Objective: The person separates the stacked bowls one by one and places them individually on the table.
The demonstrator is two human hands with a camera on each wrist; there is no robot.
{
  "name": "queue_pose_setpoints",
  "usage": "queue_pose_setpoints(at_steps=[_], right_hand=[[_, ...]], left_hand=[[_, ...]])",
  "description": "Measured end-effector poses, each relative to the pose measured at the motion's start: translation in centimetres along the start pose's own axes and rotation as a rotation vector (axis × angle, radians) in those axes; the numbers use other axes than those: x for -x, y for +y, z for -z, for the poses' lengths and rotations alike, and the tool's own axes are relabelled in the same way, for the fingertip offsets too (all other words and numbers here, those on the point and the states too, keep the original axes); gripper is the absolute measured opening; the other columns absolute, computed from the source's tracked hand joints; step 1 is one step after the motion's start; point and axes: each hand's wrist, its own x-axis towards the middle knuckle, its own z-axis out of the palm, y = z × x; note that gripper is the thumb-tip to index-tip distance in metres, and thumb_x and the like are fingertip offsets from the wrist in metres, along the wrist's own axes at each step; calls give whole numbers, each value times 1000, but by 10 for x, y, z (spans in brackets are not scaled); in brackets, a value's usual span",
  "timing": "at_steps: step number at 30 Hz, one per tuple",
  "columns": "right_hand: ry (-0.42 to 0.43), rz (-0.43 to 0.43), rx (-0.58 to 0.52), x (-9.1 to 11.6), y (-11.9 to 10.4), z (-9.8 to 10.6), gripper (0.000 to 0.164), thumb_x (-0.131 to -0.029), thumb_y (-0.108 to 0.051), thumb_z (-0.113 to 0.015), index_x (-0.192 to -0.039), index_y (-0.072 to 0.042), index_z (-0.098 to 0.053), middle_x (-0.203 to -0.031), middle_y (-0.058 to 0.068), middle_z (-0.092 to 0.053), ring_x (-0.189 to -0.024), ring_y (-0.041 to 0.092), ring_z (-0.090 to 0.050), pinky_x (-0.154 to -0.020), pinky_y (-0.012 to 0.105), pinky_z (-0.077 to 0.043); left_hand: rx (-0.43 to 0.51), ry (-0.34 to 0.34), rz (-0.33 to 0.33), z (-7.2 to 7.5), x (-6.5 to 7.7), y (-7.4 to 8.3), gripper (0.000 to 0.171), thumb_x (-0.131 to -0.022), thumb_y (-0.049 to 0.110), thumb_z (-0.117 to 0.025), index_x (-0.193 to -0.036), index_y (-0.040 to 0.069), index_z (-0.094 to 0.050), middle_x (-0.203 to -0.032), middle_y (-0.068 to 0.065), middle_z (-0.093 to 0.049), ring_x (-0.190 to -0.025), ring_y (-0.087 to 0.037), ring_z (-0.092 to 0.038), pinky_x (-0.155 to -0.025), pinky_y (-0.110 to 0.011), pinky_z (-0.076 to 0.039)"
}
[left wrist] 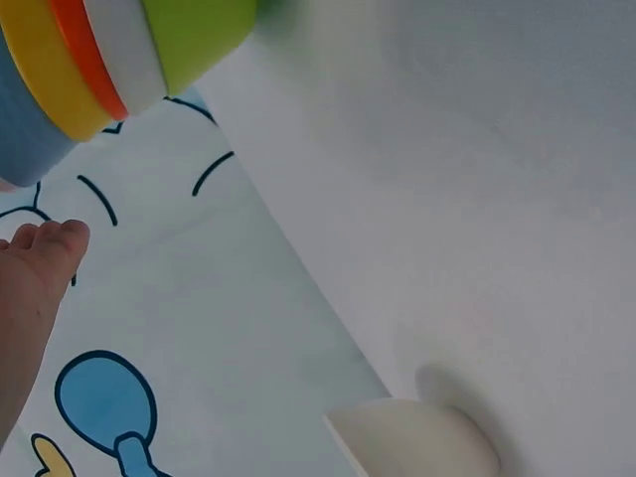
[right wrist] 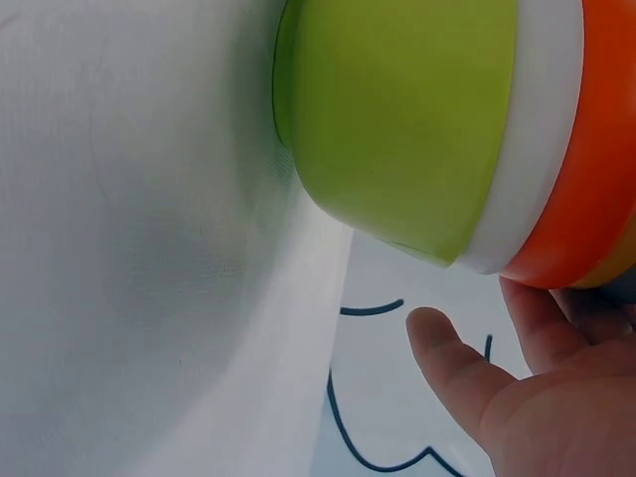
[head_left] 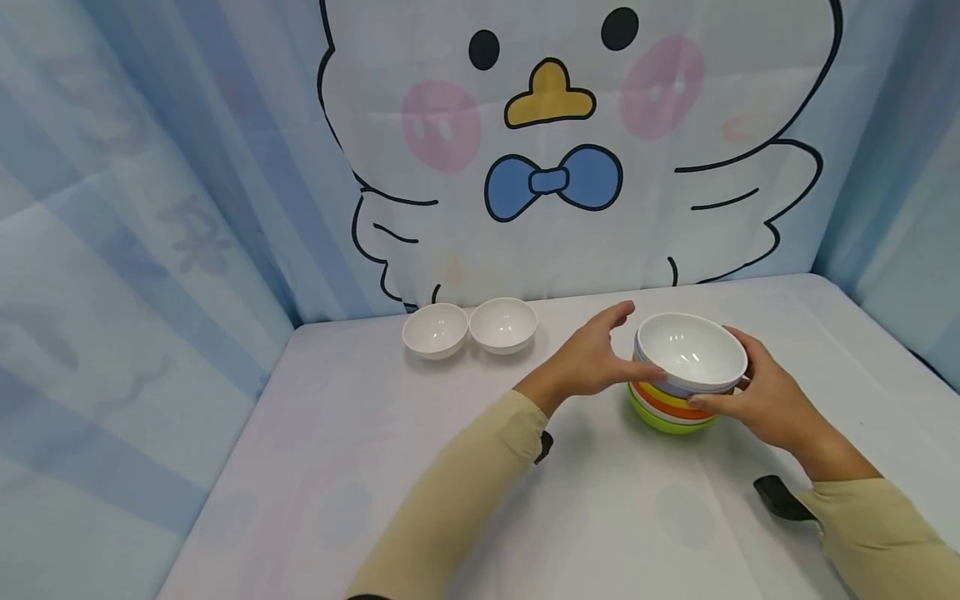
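On the right side of the table stands a stack of nested bowls [head_left: 693, 354], with a white one on top and blue, yellow, orange, white and green below. My right hand [head_left: 772, 404] grips the stack from the right, thumb in front near the orange bowl [right wrist: 606, 149], fingers round the side. In the right wrist view, one finger extends apart from the stack. My left hand [head_left: 588, 354] is at the stack's left, fingers spread and thumb over the blue bowl [left wrist: 25, 124] near the rim. The green bowl [right wrist: 407, 119] is lowest, close over the tabletop.
Two small white bowls [head_left: 436, 331] sit side by side at the table's back edge, left of the stack. A white cloth [head_left: 360, 467] covers the table. Behind it hangs a curtain [head_left: 637, 225] with a cartoon bird; blue curtains [head_left: 112, 292] flank the sides.
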Motion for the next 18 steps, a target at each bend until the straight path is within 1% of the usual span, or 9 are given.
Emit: queue_pose_setpoints(at_steps=[4,7,11,15,18], right_hand=[[3,9,14,0,1,1,107,-84,-17,-83,-156,5,-7,-148,36,-27,-128,57,-33,-95,74,-34],[4,13,26,0,0,2,106,-84,-17,-83,-156,6,-7,-147,36,-27,-127,57,-33,-94,74,-35],[-3,10,39,-1,-1,3,106,-84,-18,-83,-156,6,-8,-147,36,-28,-126,57,-35,-94,73,-37],[-6,9,46,-1,0,3,107,-83,-19,-83,-156,5,-9,-147,35,-29,-125,57,-36,-94,73,-38],[-6,12,47,-2,0,4,107,-84,-19,-83,-156,5,-8,-147,35,-29,-125,57,-37,-94,73,-38]], left_hand=[[-32,-26,-25,-7,-6,4,99,-79,40,-86,-157,15,-31,-157,7,-36,-139,-11,-38,-109,-30,-38],[-50,-38,-35,-12,-11,8,100,-79,40,-86,-157,15,-30,-155,6,-38,-133,-10,-43,-106,-27,-41],[-58,-45,-6,-17,-14,11,103,-78,42,-86,-158,16,-28,-154,6,-38,-125,-8,-47,-101,-25,-44],[-58,-45,31,-20,-15,11,105,-76,43,-87,-158,18,-27,-152,8,-39,-124,-8,-47,-101,-26,-44],[-57,-47,39,-21,-16,10,107,-75,43,-88,-159,18,-26,-152,8,-39,-125,-7,-47,-102,-26,-44]])
